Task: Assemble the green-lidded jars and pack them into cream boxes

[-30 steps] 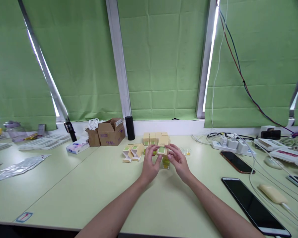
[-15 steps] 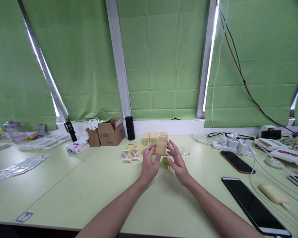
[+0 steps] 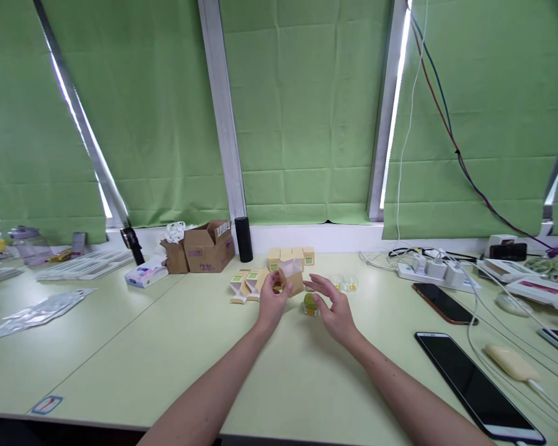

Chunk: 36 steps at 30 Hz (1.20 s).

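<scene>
Head view: where's the box [image 3: 294, 285], and who has it?

Left hand [image 3: 272, 302] has it, thumb and fingers clamped on its side. It's tilted, open end up, just beyond the jar [image 3: 310, 303]. Right hand [image 3: 338, 313] has its fingers apart, close to both; I can't tell whether any tip touches.

What could go wrong?

The box looks like thin card, so a hard squeeze from the left could buckle it. A loose pinch could let it drop. And that right thumb is so near the jar that a careless sweep could tip it.

And the surface?

Pale table [image 3: 167, 365], with a seam [image 3: 106, 344] on the left. Two open boxes [image 3: 259, 280] sit left of the hands, a row of boxes [image 3: 287, 253] behind, clear pots [image 3: 350, 284] to the right.

The room?

Green blinds [image 3: 307, 124], cables [image 3: 457, 153] hanging against them. There's a carton [image 3: 209, 255] at the back, phones [image 3: 478, 387] and a power strip [image 3: 407, 272] on the right.
</scene>
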### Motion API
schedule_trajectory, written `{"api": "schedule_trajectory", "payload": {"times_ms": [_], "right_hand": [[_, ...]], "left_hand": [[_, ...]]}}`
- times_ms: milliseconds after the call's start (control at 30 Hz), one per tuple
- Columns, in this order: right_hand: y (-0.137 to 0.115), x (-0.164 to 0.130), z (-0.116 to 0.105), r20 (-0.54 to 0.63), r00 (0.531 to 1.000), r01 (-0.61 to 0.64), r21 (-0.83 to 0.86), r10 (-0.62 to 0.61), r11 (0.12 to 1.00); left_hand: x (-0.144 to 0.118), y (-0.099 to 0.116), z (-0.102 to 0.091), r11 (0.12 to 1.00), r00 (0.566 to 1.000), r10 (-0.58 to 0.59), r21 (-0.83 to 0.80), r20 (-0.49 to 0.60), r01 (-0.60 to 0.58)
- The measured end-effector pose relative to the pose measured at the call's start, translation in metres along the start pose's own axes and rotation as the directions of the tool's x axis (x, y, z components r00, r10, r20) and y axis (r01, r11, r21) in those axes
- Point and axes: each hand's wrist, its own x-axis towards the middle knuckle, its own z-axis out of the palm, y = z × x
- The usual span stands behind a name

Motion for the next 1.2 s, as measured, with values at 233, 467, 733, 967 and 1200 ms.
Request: {"api": "schedule_trajectory", "payload": {"times_ms": [233,467,733,967,1200], "right_hand": [[0.037,-0.001,-0.004,0.000,1.000,-0.027,-0.515,0.031,0.857],[0.034,0.004,-0.012,0.057,0.974,-0.104,-0.749,0.220,0.654],[0.027,0.012,-0.020,0.014,0.913,-0.235,-0.800,0.408,0.552],[0.024,0.013,-0.022,0.026,0.904,-0.244,-0.788,0.426,0.565],[0.024,0.014,-0.023,0.046,0.909,-0.227,-0.779,0.414,0.584]], "left_hand": [[0.021,-0.024,-0.013,0.975,0.973,-0.216,0.062,0.080,0.212],[0.014,-0.029,-0.012,0.960,0.935,-0.277,0.111,0.223,0.258],[0.005,-0.017,-0.007,0.996,0.978,-0.085,0.038,0.189,0.079],[0.001,0.000,-0.010,0.985,0.978,0.123,0.100,0.171,-0.142],[0.001,-0.008,-0.005,0.986,0.989,0.059,0.145,0.139,-0.079]]}}
